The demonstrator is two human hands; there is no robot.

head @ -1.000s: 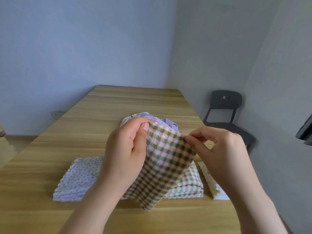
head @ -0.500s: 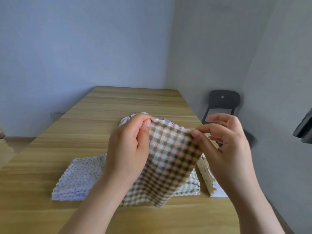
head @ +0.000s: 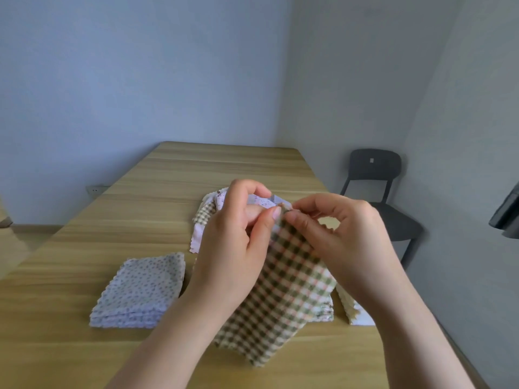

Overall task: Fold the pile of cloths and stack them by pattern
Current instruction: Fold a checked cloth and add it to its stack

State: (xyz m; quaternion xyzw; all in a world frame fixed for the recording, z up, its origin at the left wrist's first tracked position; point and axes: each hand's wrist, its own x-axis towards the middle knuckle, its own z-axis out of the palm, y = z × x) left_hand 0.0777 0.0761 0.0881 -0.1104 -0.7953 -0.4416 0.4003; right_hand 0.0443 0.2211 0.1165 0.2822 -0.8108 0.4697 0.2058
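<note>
A green, red and cream checked cloth (head: pixel 283 299) hangs above the wooden table (head: pixel 84 346). My left hand (head: pixel 238 248) and my right hand (head: pixel 345 240) both pinch its top edge, fingertips almost touching. Behind my hands lies the unfolded pile of cloths (head: pixel 207 217), mixed floral and checked. A folded stack of lilac dotted cloths (head: pixel 143 290) sits at the left. A folded checked stack (head: pixel 323 310) lies under the hanging cloth, mostly hidden. At the right, a cream-edged stack (head: pixel 354 313) shows partly beneath my right wrist.
A dark chair (head: pixel 376 189) stands by the wall to the right of the table. The table's right edge runs close to the cream-edged stack. Bare wood stretches towards the far end of the table and in front of the stacks.
My hands came together: the two pinched corners of the checked cloth, held apart before, now meet at the top. The cloth hangs narrower and folded over.
</note>
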